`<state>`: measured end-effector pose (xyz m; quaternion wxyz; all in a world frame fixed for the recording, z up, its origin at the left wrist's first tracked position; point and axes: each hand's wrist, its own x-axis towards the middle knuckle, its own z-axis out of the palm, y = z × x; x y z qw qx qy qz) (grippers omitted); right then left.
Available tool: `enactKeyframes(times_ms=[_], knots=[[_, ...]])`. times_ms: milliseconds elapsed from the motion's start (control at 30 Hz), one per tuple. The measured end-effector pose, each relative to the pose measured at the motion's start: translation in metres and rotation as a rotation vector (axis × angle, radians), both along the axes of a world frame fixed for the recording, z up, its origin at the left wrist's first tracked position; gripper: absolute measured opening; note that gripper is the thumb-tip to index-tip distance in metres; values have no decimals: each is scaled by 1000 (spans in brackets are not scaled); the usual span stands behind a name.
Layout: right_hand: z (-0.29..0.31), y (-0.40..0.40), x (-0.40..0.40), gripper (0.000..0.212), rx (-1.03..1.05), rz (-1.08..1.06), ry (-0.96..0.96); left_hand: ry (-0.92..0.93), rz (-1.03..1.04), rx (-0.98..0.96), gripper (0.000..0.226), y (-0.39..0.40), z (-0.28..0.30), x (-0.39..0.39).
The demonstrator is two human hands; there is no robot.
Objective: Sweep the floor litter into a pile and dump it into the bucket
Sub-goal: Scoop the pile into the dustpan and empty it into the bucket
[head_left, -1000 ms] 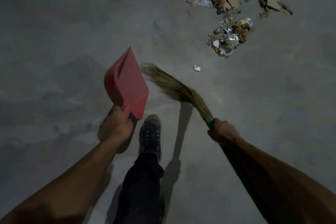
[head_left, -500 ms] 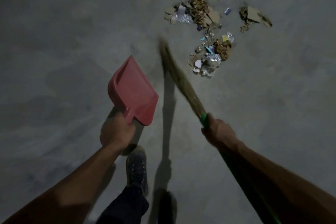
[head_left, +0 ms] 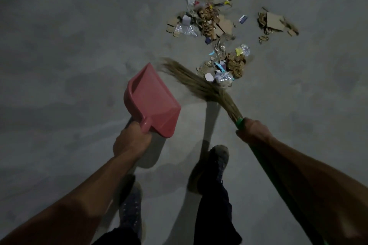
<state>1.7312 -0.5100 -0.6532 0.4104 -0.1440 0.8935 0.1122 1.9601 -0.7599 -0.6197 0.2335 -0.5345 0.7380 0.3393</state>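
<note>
Litter [head_left: 219, 31] is strewn on the floor [head_left: 69, 45]. Just beside it, a broom [head_left: 201, 83] is gripped by the right hand [head_left: 252, 132]. A red dustpan [head_left: 153, 99] is gripped by the left hand [head_left: 130, 141], fingers curled round its handle.

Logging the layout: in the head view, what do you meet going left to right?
left hand → red dustpan → broom bristles → right hand → separate cardboard scraps
</note>
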Motion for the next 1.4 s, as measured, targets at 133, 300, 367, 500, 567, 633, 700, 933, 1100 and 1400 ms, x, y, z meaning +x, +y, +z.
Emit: enactKeyframes(times_ms=[133, 300, 367, 500, 567, 633, 700, 933, 1100, 1400], knots=[[-1, -4, -66, 35, -55, 14, 15, -6, 43, -25, 39, 19, -6, -41], [19, 1, -100, 32, -220, -30, 26, 44, 100, -19, 34, 41, -1, -89], [32, 13, -104, 32, -310, -74, -1, 49, 107, -8, 26, 49, 5, -108], [56, 50, -111, 41, -470, -247, 10, 39, 111, -14, 15, 62, 15, -145], [59, 69, -123, 47, -496, -332, 59, 69, 126, -5, 15, 67, 20, -164], [57, 85, -138, 47, -491, -374, 103, 97, 151, 9, 18, 70, 20, -181], [50, 98, -154, 45, -460, -442, 107, 116, 167, 24, 21, 72, 15, -194], [3, 92, -188, 37, -278, -519, -5, 177, 346, 89, 26, 81, -12, -222], [-6, 60, -186, 38, -330, -330, -5, 231, 482, 143, 22, 92, -15, -244], [54, 84, -238, 54, -485, -387, 185, 275, 438, 131, 20, 91, 18, -310]])
